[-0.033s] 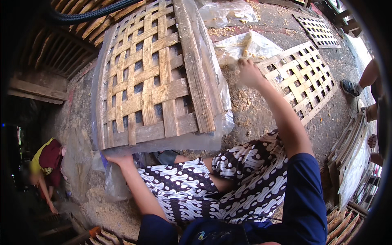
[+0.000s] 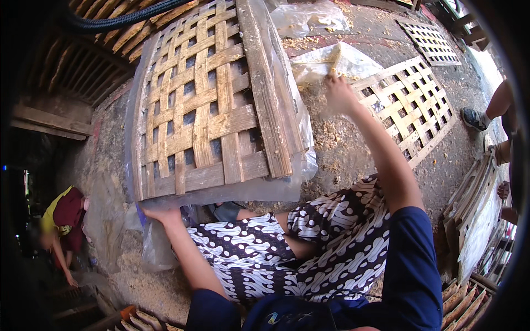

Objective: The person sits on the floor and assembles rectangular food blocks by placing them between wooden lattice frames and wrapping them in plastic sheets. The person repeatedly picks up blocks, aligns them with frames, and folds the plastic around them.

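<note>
A large woven bamboo-slat tray point(image 2: 207, 140) in a wooden frame stands tilted before me, with plastic sheeting point(image 2: 243, 192) along its lower edge. At its near left corner my left hand point(image 2: 164, 214) grips the bottom edge, its fingertips hidden beneath. My right hand point(image 2: 340, 97) reaches out to the right, fingers bent and somewhat blurred. Its fingertips meet the near edge of a crumpled clear plastic sheet point(image 2: 356, 59) on the floor. Whether they pinch it I cannot tell. Just right of that hand lies another woven tray point(image 2: 411, 105), flat on the floor.
Pale crumbs litter the floor point(image 2: 331, 140). More plastic point(image 2: 309, 17) and a smaller lattice tray point(image 2: 429, 42) lie farther back. Stacked flat panels point(image 2: 469, 207) lean at right, near a person's shoe point(image 2: 473, 118). Another person point(image 2: 67, 220) bends down at far left. Slatted racks point(image 2: 72, 66) stand upper left.
My right hand has shifted slightly, its fingers a little farther up toward the plastic sheet. The tilted tray has moved very slightly; my left hand stays at its corner.
</note>
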A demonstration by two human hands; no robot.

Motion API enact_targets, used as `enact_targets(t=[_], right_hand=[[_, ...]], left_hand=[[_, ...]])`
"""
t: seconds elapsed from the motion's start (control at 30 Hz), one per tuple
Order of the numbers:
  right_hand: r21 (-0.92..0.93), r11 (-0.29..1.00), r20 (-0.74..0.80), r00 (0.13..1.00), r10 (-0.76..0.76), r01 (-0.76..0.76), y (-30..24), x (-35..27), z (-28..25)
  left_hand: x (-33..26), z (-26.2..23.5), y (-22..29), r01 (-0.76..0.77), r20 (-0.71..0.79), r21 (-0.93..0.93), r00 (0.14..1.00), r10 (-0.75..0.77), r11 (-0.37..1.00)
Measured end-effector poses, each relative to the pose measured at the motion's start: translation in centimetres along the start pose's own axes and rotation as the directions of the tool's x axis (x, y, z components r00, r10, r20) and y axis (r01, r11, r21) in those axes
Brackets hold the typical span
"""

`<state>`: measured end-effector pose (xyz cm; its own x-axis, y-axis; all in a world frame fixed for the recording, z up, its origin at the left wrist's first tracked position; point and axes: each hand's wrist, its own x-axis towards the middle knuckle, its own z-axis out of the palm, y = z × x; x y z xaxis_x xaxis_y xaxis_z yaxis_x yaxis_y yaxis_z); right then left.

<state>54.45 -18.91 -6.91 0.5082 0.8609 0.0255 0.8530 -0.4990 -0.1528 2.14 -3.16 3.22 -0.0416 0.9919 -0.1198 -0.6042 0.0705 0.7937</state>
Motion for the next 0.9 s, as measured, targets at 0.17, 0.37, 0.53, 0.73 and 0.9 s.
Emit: enact_targets(t=[0.17,0.37,0.53,0.73,0.9], right_hand=[[0.452,0.886,-0.492,0.857,0.150,0.104,6.5,1.8,-6.9],[0.762,0.582,-0.575,0.708,0.409,0.283,9.3,-2.7,-17.8],[0.686,0.646,-0.674,0.628,0.390,0.336,12.6,-7.1,-23.7],[0.472,0.761,-0.820,0.538,0.194,0.445,13.0,-8.3,-31.6],[0.632,0.657,-0.675,0.708,0.208,0.410,13.4,-8.4,-35.2]], left_hand=[[-0.9,1.8,0.2,-0.025,-0.100,-0.009,0.995,0.024,1.000],[1.0,-1.5,0.2,-0.024,-0.119,-0.124,0.993,0.009,0.992],[1.3,-2.5,-0.2,0.018,-0.074,-0.205,0.997,-0.034,0.979],[0.6,-2.5,0.3,-0.011,-0.158,-0.224,0.987,-0.025,0.975],[0.9,-3.2,0.0,0.015,-0.117,-0.270,0.992,-0.048,0.963]])
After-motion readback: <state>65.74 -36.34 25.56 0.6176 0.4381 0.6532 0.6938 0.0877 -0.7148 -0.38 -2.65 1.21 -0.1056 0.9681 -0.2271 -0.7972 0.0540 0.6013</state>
